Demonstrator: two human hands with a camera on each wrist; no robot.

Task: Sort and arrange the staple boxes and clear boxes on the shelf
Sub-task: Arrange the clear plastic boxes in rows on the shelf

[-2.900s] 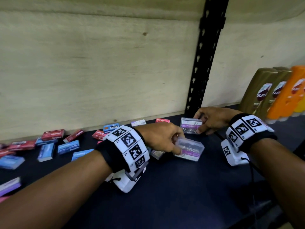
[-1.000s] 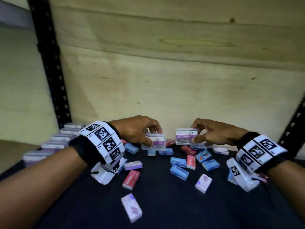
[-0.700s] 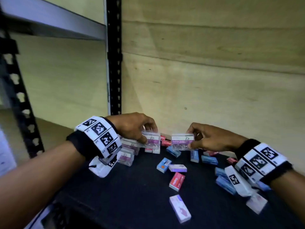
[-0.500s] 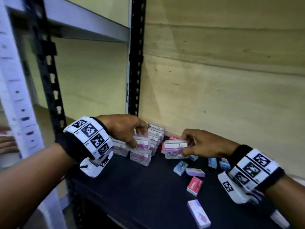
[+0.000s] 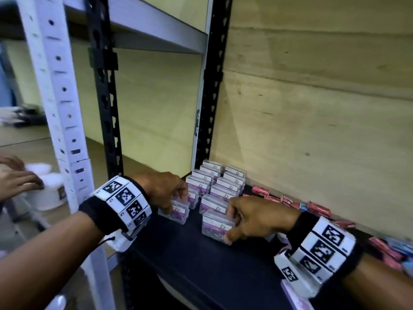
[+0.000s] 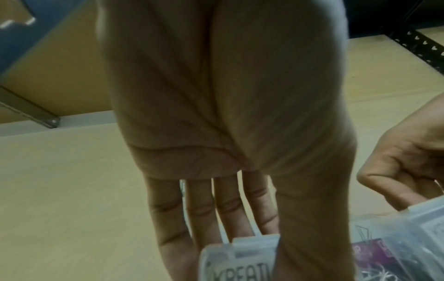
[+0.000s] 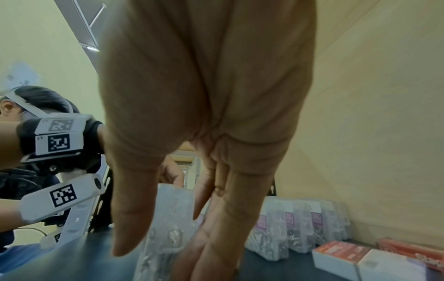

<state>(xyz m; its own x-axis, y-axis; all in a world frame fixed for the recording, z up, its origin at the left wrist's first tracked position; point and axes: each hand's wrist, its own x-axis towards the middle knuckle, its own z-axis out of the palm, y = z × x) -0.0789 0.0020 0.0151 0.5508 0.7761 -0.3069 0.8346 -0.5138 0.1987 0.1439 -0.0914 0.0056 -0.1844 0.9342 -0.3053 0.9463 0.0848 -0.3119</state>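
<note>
Each hand pinches a clear paper-clip box: left hand (image 5: 166, 192), right hand (image 5: 257, 218). I'd guess light, rigid, slick plastic; grip the short ends.

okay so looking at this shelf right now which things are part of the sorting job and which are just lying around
Job:
- clear box in right hand
- clear box in left hand
- rows of clear boxes
- red staple boxes

Lying about:
- white tub beyond the shelf

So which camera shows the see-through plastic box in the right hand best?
The head view: the clear plastic box with a purple label shows whole there, pinched by the right hand at the front of its row. The right wrist view shows only its narrow edge between thumb and fingers. The left wrist view catches one blurred corner.
</note>
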